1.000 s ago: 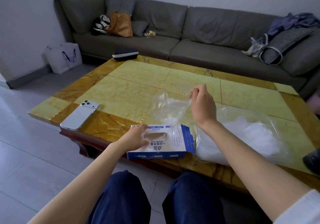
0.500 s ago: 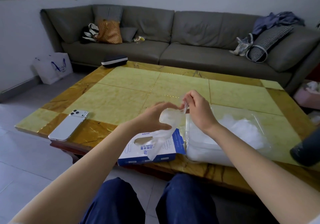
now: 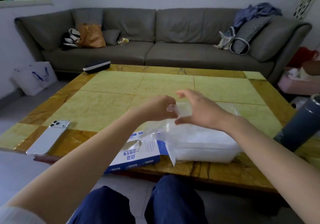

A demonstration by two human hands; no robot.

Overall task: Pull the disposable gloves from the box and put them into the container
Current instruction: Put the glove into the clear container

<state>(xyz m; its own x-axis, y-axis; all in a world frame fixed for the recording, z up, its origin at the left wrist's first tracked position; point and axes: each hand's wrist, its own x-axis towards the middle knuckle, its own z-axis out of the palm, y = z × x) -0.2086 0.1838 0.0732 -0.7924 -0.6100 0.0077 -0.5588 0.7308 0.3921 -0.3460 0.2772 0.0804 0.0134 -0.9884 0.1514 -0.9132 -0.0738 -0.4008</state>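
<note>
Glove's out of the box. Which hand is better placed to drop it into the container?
Left. The left hand grips the glove just above the container's left side. The right hand is open beside it and holds nothing, so a handover would likely only add a step.

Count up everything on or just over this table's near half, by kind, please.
Phone: 1
Glove box: 1
Clear container: 1
Dark bottle: 1
Loose glove, held by the left hand: 1
Total: 5

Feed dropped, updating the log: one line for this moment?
left hand: grips glove | right hand: holds nothing, over container | box: on table, near edge
</note>
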